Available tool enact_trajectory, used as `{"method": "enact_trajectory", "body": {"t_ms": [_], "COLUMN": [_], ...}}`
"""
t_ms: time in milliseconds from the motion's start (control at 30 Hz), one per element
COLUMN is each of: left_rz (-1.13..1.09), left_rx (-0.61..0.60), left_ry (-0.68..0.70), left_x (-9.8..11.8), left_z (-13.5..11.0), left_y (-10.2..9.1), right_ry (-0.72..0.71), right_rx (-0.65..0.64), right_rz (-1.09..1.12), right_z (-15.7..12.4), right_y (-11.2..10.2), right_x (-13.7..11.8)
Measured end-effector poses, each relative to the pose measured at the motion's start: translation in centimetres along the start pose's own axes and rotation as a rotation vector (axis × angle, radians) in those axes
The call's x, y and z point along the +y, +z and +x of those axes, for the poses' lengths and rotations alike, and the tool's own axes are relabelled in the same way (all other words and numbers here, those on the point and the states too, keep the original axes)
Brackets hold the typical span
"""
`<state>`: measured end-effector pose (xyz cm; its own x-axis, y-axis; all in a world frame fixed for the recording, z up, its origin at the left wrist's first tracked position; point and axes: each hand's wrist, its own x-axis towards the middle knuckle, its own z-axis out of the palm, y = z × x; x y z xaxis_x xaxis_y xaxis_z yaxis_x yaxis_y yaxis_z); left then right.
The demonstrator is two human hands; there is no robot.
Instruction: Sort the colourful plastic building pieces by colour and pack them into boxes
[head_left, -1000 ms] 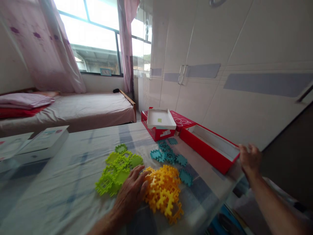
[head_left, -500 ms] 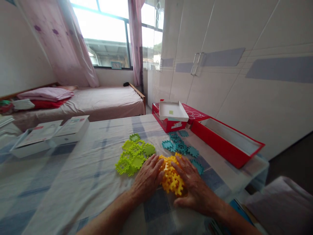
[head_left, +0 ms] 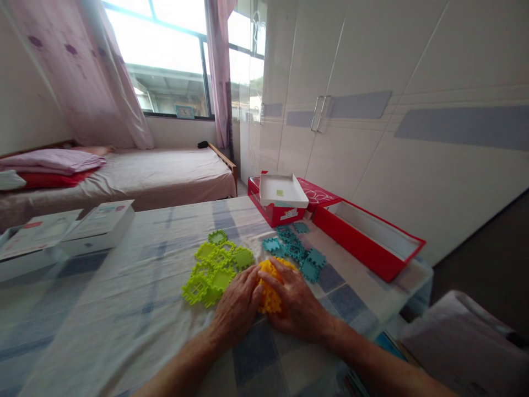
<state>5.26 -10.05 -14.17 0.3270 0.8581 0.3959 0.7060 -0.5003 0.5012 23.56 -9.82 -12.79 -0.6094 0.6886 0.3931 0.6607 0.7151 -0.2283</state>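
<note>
Head view, change vs 0.5 s ago: both hands are closer together. The yellow pieces (head_left: 269, 295) are bunched into a tighter, smaller heap, w/ less yellow showing.
Change vs 1.0 s ago: the right hand (head_left: 295, 306) was over at the long red box (head_left: 363, 251); it's now on the heap. The heap was spread wide then.
Left hand (head_left: 237, 303): palm down on the table (head_left: 124, 298). Fingers half curled and close together, tips pressed against the left side of the yellow heap.
Right hand: palm down, fingers bent over the top and right side of the heap, cupping it. Tips nearly meet the left fingers.
Yellow pieces: on the table near its front edge, squeezed btwn the two hands and mostly covered.
Green pieces (head_left: 215, 267): flat cluster just left of the heap, beside the left hand.
Teal pieces (head_left: 295, 251): scattered just behind the right hand, toward the boxes.
Long red box: open, white inside, at the right table edge.
Small red box (head_left: 275, 212): behind the teal pieces, w/ a white tray (head_left: 283, 190) on top.
White boxes (head_left: 101, 226): far left of the table, well apart from the hands.
Bed (head_left: 165, 173): beyond the table, under the window.
</note>
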Motion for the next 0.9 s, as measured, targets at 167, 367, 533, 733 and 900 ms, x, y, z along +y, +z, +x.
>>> {"method": "enact_trajectory", "body": {"t_ms": [167,367,533,733,900], "left_rz": [0.01,0.03,0.054,-0.037,-0.105], "left_rx": [0.033,0.005,0.007,0.048,0.065], "left_ry": [-0.001,0.034,0.005,-0.054,-0.115], "left_x": [-0.3,-0.1,0.1,-0.3,-0.7], "left_z": [-0.1,-0.1,-0.1,-0.2,-0.2], "left_y": [0.5,0.3,-0.1,0.0,0.3], "right_ry": [-0.031,-0.036,-0.058,0.042,0.249], "right_rx": [0.037,0.104,0.161,0.305,0.438], "right_rz": [-0.036,-0.084,-0.016,0.294,0.443], "right_z": [0.4,1.1,1.2,1.4,2.3], "right_y": [0.3,1.1,0.6,-0.4,-1.4], "right_x": [-0.5,-0.2,0.6,1.8,2.4]}}
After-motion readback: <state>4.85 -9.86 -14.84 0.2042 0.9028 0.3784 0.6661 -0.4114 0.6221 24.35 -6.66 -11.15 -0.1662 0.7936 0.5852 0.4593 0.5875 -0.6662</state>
